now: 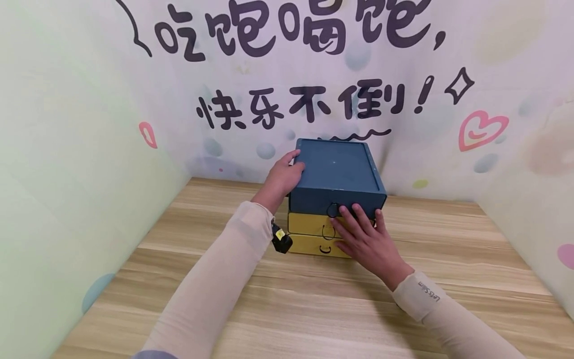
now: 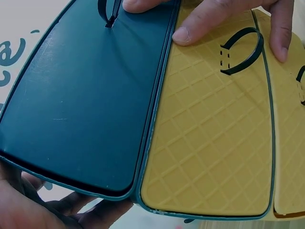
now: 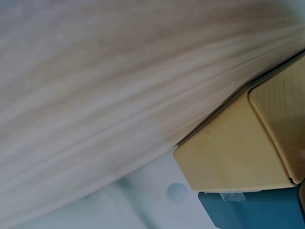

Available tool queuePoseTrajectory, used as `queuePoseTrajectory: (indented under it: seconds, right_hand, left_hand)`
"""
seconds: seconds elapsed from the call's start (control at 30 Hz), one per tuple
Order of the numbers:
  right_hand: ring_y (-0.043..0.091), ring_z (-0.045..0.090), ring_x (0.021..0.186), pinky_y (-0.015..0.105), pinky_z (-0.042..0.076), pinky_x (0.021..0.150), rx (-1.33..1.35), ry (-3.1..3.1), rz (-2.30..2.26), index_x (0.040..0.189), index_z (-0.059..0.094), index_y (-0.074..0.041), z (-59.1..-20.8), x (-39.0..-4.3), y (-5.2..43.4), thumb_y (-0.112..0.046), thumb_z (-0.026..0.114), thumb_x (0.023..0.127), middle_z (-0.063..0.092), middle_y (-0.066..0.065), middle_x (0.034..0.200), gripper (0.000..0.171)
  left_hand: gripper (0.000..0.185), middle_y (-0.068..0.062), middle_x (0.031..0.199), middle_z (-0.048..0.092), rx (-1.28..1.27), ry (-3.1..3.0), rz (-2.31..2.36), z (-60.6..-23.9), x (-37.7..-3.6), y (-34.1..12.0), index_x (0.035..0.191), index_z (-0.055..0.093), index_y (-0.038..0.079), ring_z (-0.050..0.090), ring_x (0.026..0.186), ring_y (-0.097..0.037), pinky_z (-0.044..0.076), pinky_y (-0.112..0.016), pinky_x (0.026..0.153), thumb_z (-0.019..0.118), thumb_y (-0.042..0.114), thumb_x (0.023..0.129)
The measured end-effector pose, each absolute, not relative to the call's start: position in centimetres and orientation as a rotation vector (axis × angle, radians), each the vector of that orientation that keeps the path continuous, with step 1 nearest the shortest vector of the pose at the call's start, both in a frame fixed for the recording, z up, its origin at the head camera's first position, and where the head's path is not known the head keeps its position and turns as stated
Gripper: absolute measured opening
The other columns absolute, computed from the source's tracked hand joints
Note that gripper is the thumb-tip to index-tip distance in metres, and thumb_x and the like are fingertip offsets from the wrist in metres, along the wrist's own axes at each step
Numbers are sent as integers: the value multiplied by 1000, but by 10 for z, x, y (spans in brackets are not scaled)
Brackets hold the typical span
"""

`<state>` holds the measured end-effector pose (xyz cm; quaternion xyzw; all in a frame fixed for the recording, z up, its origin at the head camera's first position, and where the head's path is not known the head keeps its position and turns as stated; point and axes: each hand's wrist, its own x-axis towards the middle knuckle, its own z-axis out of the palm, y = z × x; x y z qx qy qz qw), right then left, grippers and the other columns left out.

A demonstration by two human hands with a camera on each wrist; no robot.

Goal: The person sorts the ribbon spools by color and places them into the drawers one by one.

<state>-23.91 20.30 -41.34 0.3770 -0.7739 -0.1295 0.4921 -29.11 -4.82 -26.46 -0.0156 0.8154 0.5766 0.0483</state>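
A small stack of drawer boxes stands on the table, a blue drawer [image 1: 309, 200] on top and two yellow drawers below. Each front has a black loop handle; the middle yellow drawer [image 2: 205, 152] shows a quilted pattern. My left hand [image 1: 283, 177] rests against the upper left side of the blue box, thumb at its top edge. Fairly straight fingers lie along that side in the left wrist view. Across the fronts, at their right part, my right hand [image 1: 369, 244] spreads its straight fingers, touching the blue and yellow drawers. The right wrist view shows no hand.
The wood-grain table [image 1: 291, 309] extends around the stack. Behind it stands a white printed backdrop [image 1: 251, 149] with black lettering, and a pale side wall [image 1: 67, 174] is at left. A black wrist device [image 1: 281, 242] hangs under the left wrist.
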Motion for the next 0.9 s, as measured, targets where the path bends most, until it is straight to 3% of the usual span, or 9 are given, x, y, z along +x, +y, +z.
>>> queuePoseTrajectory:
  seconds: [0.6,0.77,0.9]
  right_hand:
    - [35,16,149,63,4,115,924,-1884,-254,156,32,-21,-419,-232,202,-46,36,106,18,10,162,56]
    - [37,21,147,64,6,115,947,-1898,-199,151,41,-18,-415,-227,207,-44,41,105,24,13,159,53]
    - [43,32,138,62,18,113,1015,-1886,-45,138,54,-9,-404,-217,210,-36,45,103,34,21,150,45]
  left_hand:
    - [51,-1,160,31,-26,2498,1712,-266,-285,-46,154,36,33,36,141,-25,33,-46,112,45,34,105]
    - [51,0,160,31,-1,2525,1676,-263,-285,-40,155,35,32,35,141,-24,33,-46,112,43,34,104]
    - [52,0,160,30,13,2519,1653,-263,-286,-36,156,32,33,36,141,-24,33,-46,112,42,35,105]
